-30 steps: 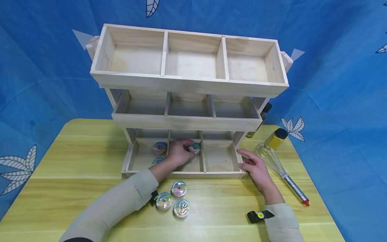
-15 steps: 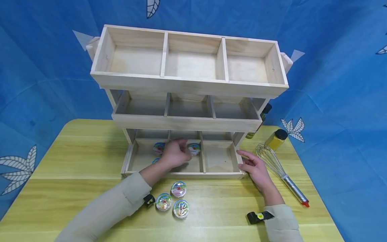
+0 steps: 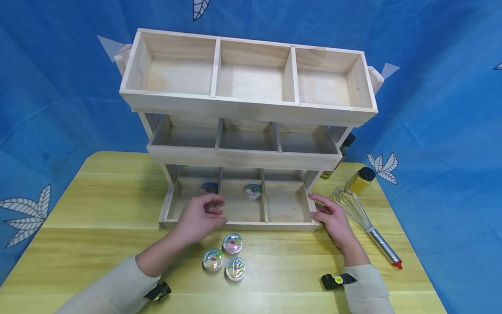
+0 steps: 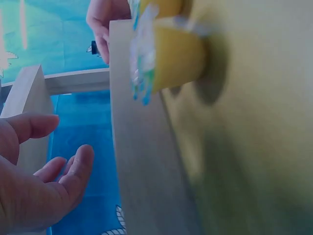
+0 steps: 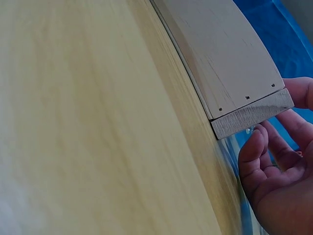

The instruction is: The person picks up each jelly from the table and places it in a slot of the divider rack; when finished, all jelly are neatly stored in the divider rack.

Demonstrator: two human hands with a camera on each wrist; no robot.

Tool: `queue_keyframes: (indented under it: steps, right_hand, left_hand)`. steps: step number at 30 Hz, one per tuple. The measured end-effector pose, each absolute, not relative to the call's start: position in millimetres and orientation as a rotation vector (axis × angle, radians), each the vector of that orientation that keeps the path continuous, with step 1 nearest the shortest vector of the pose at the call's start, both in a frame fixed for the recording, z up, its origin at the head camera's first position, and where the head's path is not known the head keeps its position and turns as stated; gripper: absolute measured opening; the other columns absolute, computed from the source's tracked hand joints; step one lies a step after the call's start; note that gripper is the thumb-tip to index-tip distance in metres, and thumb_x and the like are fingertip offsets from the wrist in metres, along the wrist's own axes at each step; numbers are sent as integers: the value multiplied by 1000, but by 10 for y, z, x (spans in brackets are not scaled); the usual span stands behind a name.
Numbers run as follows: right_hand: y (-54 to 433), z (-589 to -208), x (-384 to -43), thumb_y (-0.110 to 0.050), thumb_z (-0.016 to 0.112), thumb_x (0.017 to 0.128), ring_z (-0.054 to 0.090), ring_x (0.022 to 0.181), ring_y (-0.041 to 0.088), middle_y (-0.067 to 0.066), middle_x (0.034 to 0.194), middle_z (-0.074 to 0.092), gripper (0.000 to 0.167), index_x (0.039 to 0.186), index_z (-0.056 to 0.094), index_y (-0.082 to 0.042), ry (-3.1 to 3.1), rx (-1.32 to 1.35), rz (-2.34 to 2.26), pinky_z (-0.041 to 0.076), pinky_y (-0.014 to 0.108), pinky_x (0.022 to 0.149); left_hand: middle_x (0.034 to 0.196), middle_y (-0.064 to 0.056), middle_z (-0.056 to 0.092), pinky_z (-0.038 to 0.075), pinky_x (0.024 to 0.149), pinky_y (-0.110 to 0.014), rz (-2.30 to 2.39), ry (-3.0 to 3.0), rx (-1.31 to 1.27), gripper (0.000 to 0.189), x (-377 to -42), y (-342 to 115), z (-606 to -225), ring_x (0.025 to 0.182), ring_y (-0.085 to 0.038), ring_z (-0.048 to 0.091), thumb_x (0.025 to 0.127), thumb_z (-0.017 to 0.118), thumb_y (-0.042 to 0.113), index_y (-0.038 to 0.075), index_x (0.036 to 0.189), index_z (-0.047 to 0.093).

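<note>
My left hand hovers over the front left of the bottom tier, its fingers loosely bent and holding nothing. Beyond it, one small jelly cup with a printed foil lid sits in the middle compartment, near the right divider. Another jelly cup lies in the left compartment; the hand mostly hides that space. Three more cups, including one yellowish jelly cup seen side-on in the left wrist view, stand on the table before the rack. At the rack's bottom right corner, my right hand touches the side board with relaxed fingers.
A three-tier wooden rack with divided compartments stands against a blue cloth. To its right are a wire whisk and a yellow jar with a black lid. A dark-capped bottle is partly hidden behind the rack.
My left hand has let go of the jelly cup in the middle compartment and drawn back toward the left and front. The right hand has stayed at the rack's corner.
</note>
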State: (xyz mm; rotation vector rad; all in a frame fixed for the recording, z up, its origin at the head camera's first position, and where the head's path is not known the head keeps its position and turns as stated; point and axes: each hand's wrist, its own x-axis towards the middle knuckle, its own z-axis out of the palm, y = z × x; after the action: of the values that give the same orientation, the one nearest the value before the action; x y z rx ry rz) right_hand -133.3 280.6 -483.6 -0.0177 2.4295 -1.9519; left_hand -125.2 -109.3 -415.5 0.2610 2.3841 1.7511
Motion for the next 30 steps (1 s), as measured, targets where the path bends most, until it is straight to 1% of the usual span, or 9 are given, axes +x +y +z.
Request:
queue_keyframes:
  steps: [4,7,9,11,14,17,23,30]
  right_hand:
    - [2810,-4825,-1339,0,69,90,54,92,15,9,134,53,50,138,56,0,2442,-6,-1945,49,22,74]
    - [2812,-4821,-1338,0,69,90,55,92,15,10,136,53,50,138,56,0,2445,-8,-1942,49,22,76]
    - [2814,-4820,-1337,0,69,90,56,93,15,11,137,53,51,139,56,0,2444,-11,-1941,50,22,77]
    - [2814,-4820,-1336,0,69,90,57,94,15,12,137,52,51,139,56,0,2439,-16,-1943,51,23,77]
    - [2813,-4824,-1335,1,68,90,58,94,15,13,137,52,51,139,55,1,2425,-24,-1951,52,23,77]
    - [2807,-4827,-1337,2,68,90,58,93,15,13,137,52,51,139,55,1,2417,-30,-1958,52,24,76]
    - [2805,-4842,-1343,2,69,90,57,91,15,13,135,53,51,139,55,1,2421,-26,-1958,52,23,75]
    - [2807,-4858,-1348,1,69,90,58,95,15,12,139,52,50,139,56,1,2434,-25,-1944,51,23,78]
  left_hand:
    - [106,-15,67,57,78,-28,1750,2372,244,45,-1059,-1233,-4210,95,-32,65,75,79,-5,-6,118,65]
    - [106,-16,67,57,78,-28,1739,2375,219,46,-921,-1309,-4272,97,-33,64,74,82,-3,-5,117,65]
    - [107,-16,67,57,78,-28,1715,2376,195,50,-841,-1336,-4330,98,-34,63,72,85,0,-4,117,66]
    - [108,-15,67,57,78,-28,1694,2362,173,53,-774,-1348,-4397,98,-33,63,69,87,1,-3,116,66]
    - [107,-13,67,56,77,-27,1656,2343,160,57,-683,-1353,-4480,95,-28,63,64,89,3,-3,116,66]
    - [104,-11,66,56,73,-28,1671,2288,167,60,-602,-1347,-4539,92,-25,61,62,88,0,-4,116,65]
    - [96,-9,63,57,64,-29,1697,2242,209,59,-503,-1325,-4625,84,-24,61,60,87,-5,-4,114,64]
    - [91,-5,64,56,58,-29,1620,2345,235,55,-455,-1284,-4695,67,-18,61,60,89,-1,2,110,66]
